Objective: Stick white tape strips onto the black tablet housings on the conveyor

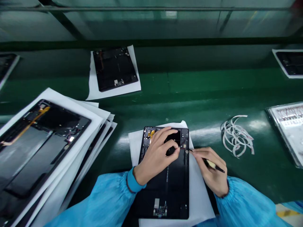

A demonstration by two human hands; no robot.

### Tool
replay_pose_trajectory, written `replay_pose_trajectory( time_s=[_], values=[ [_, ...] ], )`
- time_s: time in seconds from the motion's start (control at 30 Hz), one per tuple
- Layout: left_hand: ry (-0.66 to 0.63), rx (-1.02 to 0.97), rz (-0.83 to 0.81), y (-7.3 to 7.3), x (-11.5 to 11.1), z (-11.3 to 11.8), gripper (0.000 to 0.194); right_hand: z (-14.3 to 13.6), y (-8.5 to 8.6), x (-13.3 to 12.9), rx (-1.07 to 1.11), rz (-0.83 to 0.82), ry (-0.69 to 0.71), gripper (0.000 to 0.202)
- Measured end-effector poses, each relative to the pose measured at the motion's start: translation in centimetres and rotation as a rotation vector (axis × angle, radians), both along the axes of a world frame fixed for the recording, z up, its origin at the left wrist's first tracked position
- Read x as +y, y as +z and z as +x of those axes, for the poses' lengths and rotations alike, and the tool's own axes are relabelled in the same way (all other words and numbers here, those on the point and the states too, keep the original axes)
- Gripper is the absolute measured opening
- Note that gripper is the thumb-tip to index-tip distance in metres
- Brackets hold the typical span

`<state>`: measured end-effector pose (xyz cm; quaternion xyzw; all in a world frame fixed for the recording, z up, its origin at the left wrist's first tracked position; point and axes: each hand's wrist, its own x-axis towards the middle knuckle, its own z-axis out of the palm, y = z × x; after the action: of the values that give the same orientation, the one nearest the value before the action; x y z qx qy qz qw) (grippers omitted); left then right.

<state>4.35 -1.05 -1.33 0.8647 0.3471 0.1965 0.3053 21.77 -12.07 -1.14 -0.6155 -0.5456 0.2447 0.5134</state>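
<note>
An opened tablet [175, 186] with a black inside and visible circuit boards lies on a white sheet [201, 201] in front of me. My left hand [158, 151] rests over its upper part. The thumb and index finger meet near the right edge, and the other fingers reach across the top; anything in the pinch is too small to make out. My right hand [211, 170] grips a slim black-and-cream pen-like tool [211, 164]. Its dark tip points at the tablet's upper right edge, close to the left fingertips. Whether the tip touches is unclear.
At the left stands a stack of opened tablets [35, 138] interleaved with white sheets. Another opened tablet [115, 69] lies on the green surface [180, 85] beyond, and one more [292, 63] at far right. Curled white strips [236, 135] and a tray of small parts [288, 126] are at right.
</note>
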Motion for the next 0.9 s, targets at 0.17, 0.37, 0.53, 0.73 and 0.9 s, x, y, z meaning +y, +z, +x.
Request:
replay_pose_trajectory(
  time_s=[0.17,0.37,0.53,0.73,0.9],
  values=[
    [-0.003,0.006,0.017,0.03,0.05,0.11,0.012,-0.09,0.37,0.28,-0.014,-0.011,-0.037,0.021],
    [0.002,0.023,0.026,0.03,0.05,0.2,0.012,-0.09,0.3,0.64,0.046,-0.006,-0.016,0.022],
    [0.005,0.023,0.03,0.02,0.05,0.4,0.012,-0.12,0.05,0.82,0.073,-0.013,0.017,0.022],
    [0.012,0.023,0.021,-0.05,0.14,0.4,0.01,0.03,-0.34,0.76,0.08,-0.006,0.056,0.026],
    [0.013,0.028,0.03,0.03,0.03,0.42,0.007,0.43,-0.52,0.38,0.064,-0.019,0.08,0.027]
  ],
)
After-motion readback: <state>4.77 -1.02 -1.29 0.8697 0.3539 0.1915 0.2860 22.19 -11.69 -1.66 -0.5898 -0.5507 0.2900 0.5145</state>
